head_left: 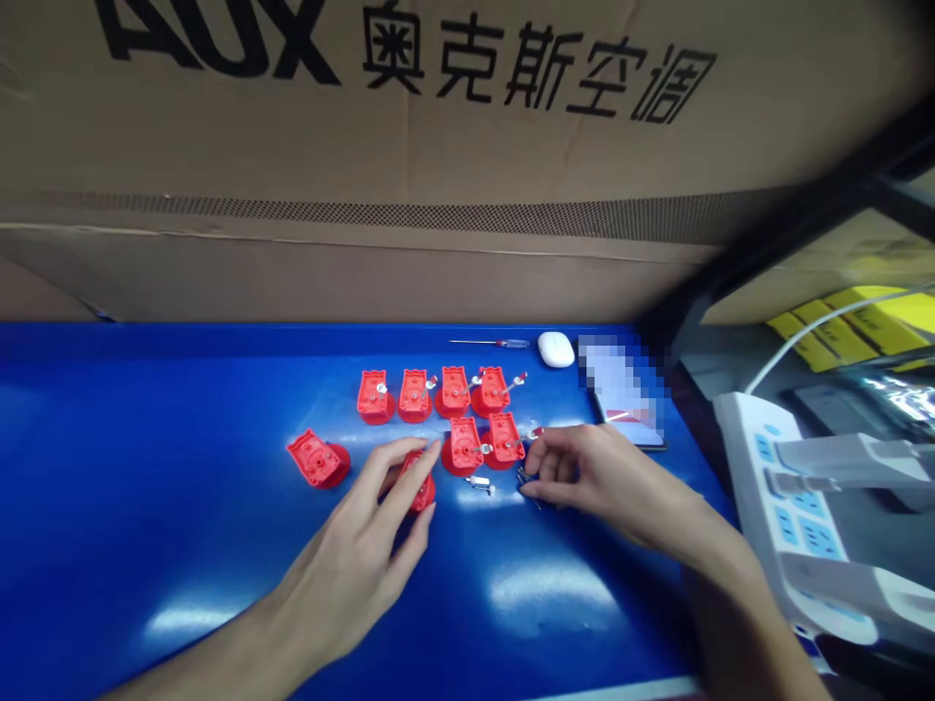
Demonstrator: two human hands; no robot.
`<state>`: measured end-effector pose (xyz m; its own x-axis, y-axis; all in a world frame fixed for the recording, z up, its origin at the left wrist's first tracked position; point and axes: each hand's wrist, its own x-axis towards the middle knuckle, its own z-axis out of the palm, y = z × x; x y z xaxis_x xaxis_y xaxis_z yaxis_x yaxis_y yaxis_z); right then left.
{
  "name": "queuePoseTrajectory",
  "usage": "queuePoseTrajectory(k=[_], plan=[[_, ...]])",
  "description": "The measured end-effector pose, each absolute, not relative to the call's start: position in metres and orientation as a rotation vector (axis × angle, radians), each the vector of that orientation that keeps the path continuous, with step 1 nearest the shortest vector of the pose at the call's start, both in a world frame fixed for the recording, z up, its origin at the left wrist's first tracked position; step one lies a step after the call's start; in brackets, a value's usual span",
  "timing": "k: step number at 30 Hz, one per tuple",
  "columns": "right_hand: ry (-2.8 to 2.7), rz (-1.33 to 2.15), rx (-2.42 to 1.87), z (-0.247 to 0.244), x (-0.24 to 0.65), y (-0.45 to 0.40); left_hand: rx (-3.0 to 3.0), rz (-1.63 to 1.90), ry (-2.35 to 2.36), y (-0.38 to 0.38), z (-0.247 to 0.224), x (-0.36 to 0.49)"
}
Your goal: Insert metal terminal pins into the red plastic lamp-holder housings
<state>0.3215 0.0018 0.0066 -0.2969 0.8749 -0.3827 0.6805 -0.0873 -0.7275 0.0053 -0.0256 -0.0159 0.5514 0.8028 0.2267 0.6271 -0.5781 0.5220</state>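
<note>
Left grip (357, 555): we clench a light, stiff red plastic housing (422, 492), best held by its rim.
Right grip (577, 472): we rest on a tiny dark part (524, 479) right of the housing; hold unclear.

Bright, even light from a source out of frame washes over your blue work surface (146, 438), with white glare patches (551, 584) shining on it below your hands. A soft, dark shadow pools beneath your left hand (351, 565), and a fainter one lies under your right hand (591, 477). The wide-angle view bows the cardboard carton (467, 117) at the top of the frame, while the black shelf frame (796, 234) blurs at the right edge. A pixelated mosaic block (620, 389) obscures part of the scene, and the power strip (796, 516) looks stretched near the edge.
</note>
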Motion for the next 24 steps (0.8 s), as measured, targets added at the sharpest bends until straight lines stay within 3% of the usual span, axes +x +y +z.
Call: queuePoseTrajectory(k=[24], plan=[[-1.703,1.548,-1.743,0.011,0.311,-0.005,2.338,0.699,1.167,-0.024,-0.016,0.006]])
